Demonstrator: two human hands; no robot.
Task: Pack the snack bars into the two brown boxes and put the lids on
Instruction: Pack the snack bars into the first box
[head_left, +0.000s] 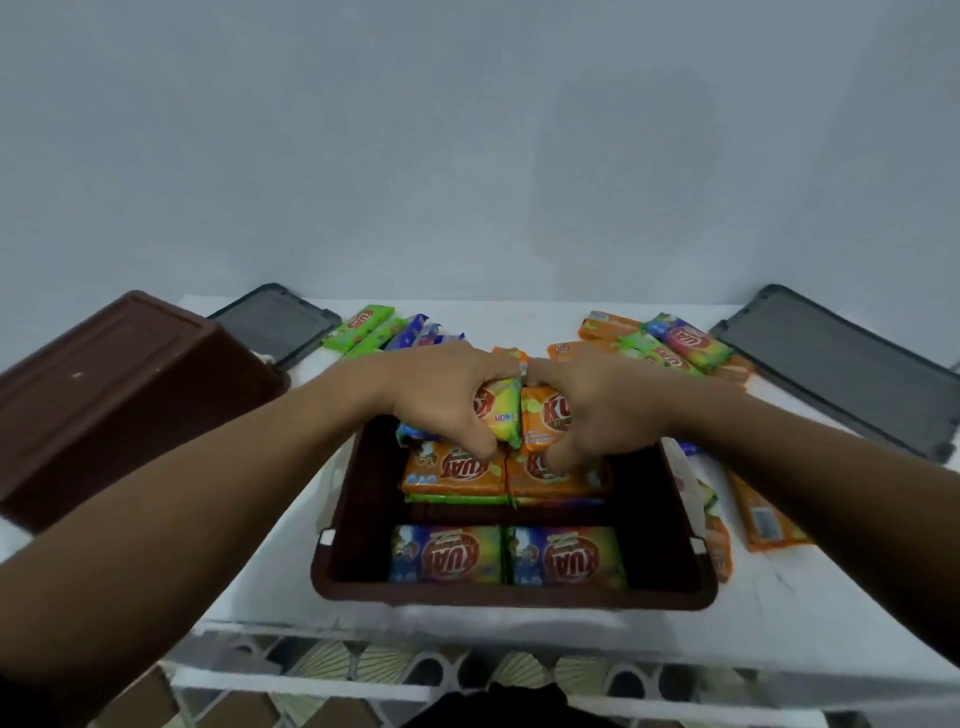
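We find the open brown box (514, 597) at the centre of the white table (779, 597), close to its near edge. Both hands work above the far end of this box. The left hand (441, 395) holds a yellow-green snack bar (503, 410), with the fingers curled over its far edge and the thumb pressing its near edge. The right hand (602, 410) holds an orange snack bar (543, 421) in the same way, pinched between curled fingers and thumb. The two held bars touch side by side, and the index fingers of both hands meet above them. Inside the box, a pair of orange bars (452, 467) lies in the middle on top of green ones, and a pair of blue bars (447, 553) lies along the near wall. The second brown box (119, 395) sits at the left, well apart, and shows us a closed flat face rather than its opening. One grey lid (275, 325) lies behind it; the other grey lid (841, 364) lies at the far right. Loose green and blue bars (363, 325) lie beyond the hands on the left, mixed bars (675, 340) on the right, and an orange bar (763, 519) lies just right of the open box.
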